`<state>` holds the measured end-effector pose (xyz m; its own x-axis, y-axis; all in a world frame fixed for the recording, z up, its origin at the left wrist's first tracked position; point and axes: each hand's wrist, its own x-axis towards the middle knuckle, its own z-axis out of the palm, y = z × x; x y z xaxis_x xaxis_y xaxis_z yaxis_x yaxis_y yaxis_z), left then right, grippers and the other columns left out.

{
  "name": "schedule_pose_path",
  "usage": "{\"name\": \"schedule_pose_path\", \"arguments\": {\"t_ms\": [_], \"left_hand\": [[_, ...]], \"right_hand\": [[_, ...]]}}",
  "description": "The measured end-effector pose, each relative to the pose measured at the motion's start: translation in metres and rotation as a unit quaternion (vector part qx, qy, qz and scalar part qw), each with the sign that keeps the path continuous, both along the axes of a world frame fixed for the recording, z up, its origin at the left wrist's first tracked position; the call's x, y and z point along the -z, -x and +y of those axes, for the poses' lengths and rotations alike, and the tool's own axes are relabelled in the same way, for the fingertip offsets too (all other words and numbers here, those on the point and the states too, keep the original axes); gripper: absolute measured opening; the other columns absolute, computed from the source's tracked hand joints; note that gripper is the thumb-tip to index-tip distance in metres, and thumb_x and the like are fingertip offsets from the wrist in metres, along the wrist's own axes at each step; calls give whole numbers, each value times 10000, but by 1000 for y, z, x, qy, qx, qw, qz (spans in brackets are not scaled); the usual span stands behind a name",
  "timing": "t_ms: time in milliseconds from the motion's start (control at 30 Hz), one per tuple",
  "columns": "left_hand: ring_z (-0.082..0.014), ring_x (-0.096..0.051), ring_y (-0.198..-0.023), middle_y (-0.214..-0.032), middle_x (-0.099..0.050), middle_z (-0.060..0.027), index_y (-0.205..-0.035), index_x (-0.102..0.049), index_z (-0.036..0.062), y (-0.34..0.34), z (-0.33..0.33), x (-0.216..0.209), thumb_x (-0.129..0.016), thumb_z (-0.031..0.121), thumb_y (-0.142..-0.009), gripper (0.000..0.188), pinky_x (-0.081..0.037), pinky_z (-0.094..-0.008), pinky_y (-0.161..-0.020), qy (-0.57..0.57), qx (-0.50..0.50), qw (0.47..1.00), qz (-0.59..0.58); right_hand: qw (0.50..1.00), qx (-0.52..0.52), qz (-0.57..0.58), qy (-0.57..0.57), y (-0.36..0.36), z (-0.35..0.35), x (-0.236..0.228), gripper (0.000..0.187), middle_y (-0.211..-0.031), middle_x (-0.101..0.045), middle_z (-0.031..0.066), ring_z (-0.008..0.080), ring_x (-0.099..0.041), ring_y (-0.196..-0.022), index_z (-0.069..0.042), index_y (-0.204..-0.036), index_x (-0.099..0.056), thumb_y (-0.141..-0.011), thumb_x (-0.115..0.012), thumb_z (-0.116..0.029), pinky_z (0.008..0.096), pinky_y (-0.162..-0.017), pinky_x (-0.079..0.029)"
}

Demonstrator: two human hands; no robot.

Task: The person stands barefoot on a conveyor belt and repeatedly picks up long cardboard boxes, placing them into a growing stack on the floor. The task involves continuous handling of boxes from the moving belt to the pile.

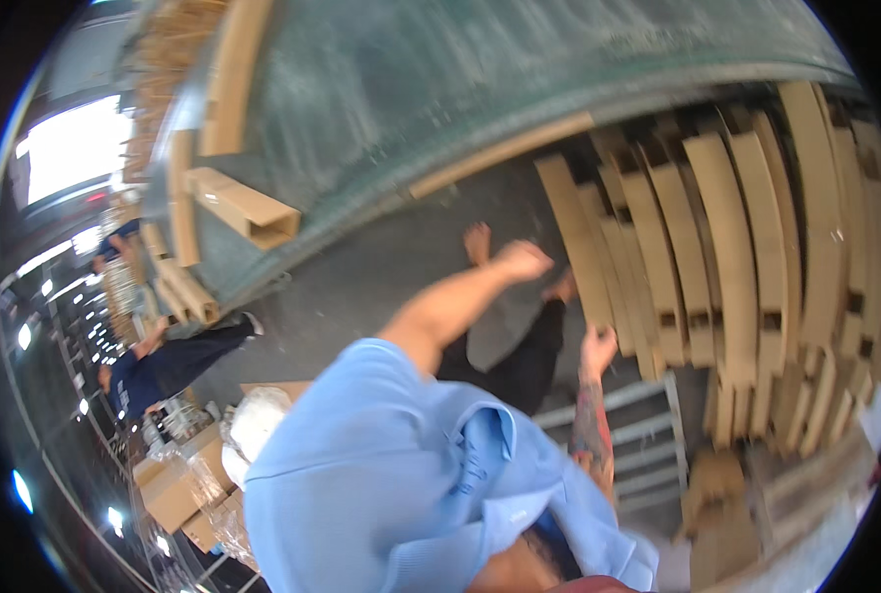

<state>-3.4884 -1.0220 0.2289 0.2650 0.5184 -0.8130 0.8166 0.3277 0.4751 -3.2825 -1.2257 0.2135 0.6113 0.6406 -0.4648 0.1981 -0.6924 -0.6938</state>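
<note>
My left hand [524,261] reaches out over the dark floor, just left of a stack of long cardboard boxes [732,252]. Motion smears its fingers, and I see nothing plainly held in it. Lower and to the right, my right hand [599,348] is beside the near end of the leftmost long cardboard box [574,247]. Its fingers look bent, but blur hides whether they touch the cardboard. The stacked boxes are narrow brown lengths lying side by side in layers.
A green-grey worktable [440,79] spans the top, with an open-ended cardboard tube [248,210] near its left edge. A slatted metal rack [643,445] stands below the stack. At the left are another person [174,371] and plastic-wrapped cartons [178,479]. My bare feet are on the floor.
</note>
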Motion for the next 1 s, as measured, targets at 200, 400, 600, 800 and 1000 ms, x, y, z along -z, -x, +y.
{"name": "schedule_pose_path", "arguments": {"t_ms": [200, 400, 600, 800, 1000], "left_hand": [[-175, -652, -735, -959, -697, -129, -1202, -624, 14, 293, -49, 1, -659, 358, -907, 455, -487, -310, -579, 77, -409, 908, 53], [-189, -659, -934, -1123, -687, -85, -1312, -548, 83, 460, -53, -49, -586, 418, -949, 495, -469, -409, -784, 66, -514, 854, 42], [-208, -648, -1024, -1208, -659, -87, -1341, -511, 102, 484, -103, -65, -553, 425, -975, 489, -447, -431, -887, 73, -650, 755, -32], [-180, -664, -757, -1003, -685, -67, -1199, -564, 109, 423, -197, -35, -592, 405, -948, 389, -434, -319, -532, 166, -688, 705, -48], [-207, -671, -813, -1020, -702, -63, -1245, -563, 101, 356, -224, -45, -567, 407, -965, 414, -485, -447, -711, 202, -600, 774, -3]], "right_hand": [[976, 148, 117, 109, 22, -13, -82, 291, -991, -634, -5, 84, -578, -821, -111, -1108, -636, -919, -694, -325, 270, -624, -446], [978, 2, 41, 205, 61, -47, -113, 344, -889, -613, 4, 94, -563, -709, -61, -1120, -628, -915, -698, -328, 248, -513, -409], [959, -157, 14, 236, 99, 29, -140, 432, -1069, -715, 169, 260, -672, -1005, 33, -1128, -668, -882, -702, -321, 361, -887, -509], [980, -177, 49, 70, 127, 155, -178, 400, -1084, -699, 104, 186, -659, -961, -26, -1200, -640, -921, -675, -311, 308, -824, -500], [975, -194, 112, 7, 112, 163, -197, 382, -1049, -683, 31, 135, -647, -874, -73, -1225, -624, -944, -651, -330, 263, -720, -478]]}}
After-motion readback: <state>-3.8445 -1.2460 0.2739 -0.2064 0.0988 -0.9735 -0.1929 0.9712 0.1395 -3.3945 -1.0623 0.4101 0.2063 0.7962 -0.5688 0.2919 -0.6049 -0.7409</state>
